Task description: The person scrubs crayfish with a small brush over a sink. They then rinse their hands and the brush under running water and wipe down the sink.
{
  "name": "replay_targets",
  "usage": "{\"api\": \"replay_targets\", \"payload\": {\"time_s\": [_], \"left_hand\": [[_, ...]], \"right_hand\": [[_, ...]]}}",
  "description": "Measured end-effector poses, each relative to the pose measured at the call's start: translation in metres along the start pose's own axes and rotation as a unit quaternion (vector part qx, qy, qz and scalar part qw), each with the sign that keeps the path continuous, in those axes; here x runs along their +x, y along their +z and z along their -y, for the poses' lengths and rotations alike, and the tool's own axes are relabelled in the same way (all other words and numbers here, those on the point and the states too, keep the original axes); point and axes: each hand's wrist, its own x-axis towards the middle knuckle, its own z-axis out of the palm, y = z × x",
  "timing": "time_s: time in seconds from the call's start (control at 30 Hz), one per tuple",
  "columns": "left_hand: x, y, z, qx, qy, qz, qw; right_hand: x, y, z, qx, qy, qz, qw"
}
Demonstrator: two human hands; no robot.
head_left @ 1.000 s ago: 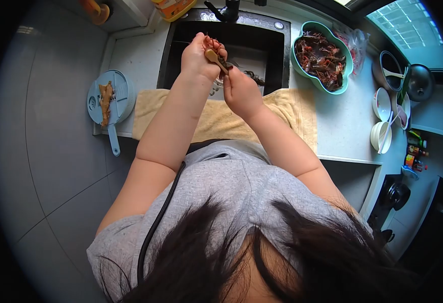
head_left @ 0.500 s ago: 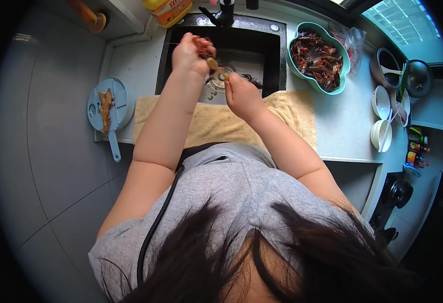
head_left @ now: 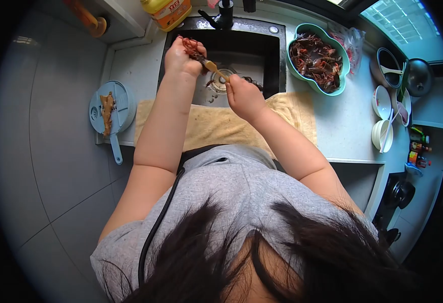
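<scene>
Over the sink (head_left: 274,55), my left hand (head_left: 177,58) is closed around a reddish crayfish (head_left: 193,49), its legs showing between thumb and fingers. My right hand (head_left: 243,96) grips the handle of a small yellow brush (head_left: 214,68). The brush's head touches or nearly touches the underside of the crayfish; its bristles are mostly hidden. Below, dark crayfish bits lie around the drain (head_left: 220,81). A beige towel (head_left: 216,126) covers the counter edge beneath my forearms.
To the right stands a turquoise basin (head_left: 346,60) full of crayfish. A grater-topped container (head_left: 125,103) with ginger (head_left: 106,113) is at left. The black faucet (head_left: 225,14) and a yellow jug (head_left: 168,14) stand behind. White bowls (head_left: 382,135) are farther right.
My left hand has shifted slightly left with the crayfish, and more of the brush handle shows between my hands. My right hand keeps its grip nearly in place.
</scene>
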Motion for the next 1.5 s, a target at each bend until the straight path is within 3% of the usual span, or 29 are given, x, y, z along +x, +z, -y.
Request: {"api": "replay_targets", "payload": {"time_s": [0.17, 0.37, 0.43, 0.5, 0.57, 0.73, 1.03, 1.5], "left_hand": [[-0.004, 0.003, 0.008, 0.030, -0.009, -0.010, 0.999], [-0.005, 0.002, -0.004, -0.033, -0.017, 0.032, 0.999], [-0.001, -0.004, 0.011, -0.014, 0.006, 0.000, 1.000], [-0.008, -0.006, 0.021, -0.015, -0.052, -0.026, 0.998], [0.007, -0.018, 0.012, -0.046, -0.026, 0.010, 0.999], [0.005, -0.010, -0.017, -0.058, -0.031, -0.003, 0.998], [-0.007, -0.008, 0.001, -0.048, -0.028, 0.022, 0.998], [-0.005, -0.012, 0.017, -0.035, -0.056, -0.019, 0.998]], "right_hand": [[0.005, 0.001, 0.005, -0.006, 0.007, 0.011, 1.000], [0.000, 0.005, -0.005, 0.002, -0.024, 0.001, 1.000], [0.007, 0.002, 0.004, 0.008, 0.008, -0.006, 1.000], [0.011, 0.003, 0.007, 0.003, -0.002, -0.018, 1.000], [0.008, 0.002, 0.005, -0.003, -0.007, -0.032, 0.999], [-0.011, 0.001, -0.009, 0.022, 0.004, -0.006, 1.000], [-0.011, 0.012, -0.006, -0.015, -0.009, -0.009, 1.000], [0.004, 0.013, 0.010, 0.002, -0.028, -0.039, 0.999]]}}
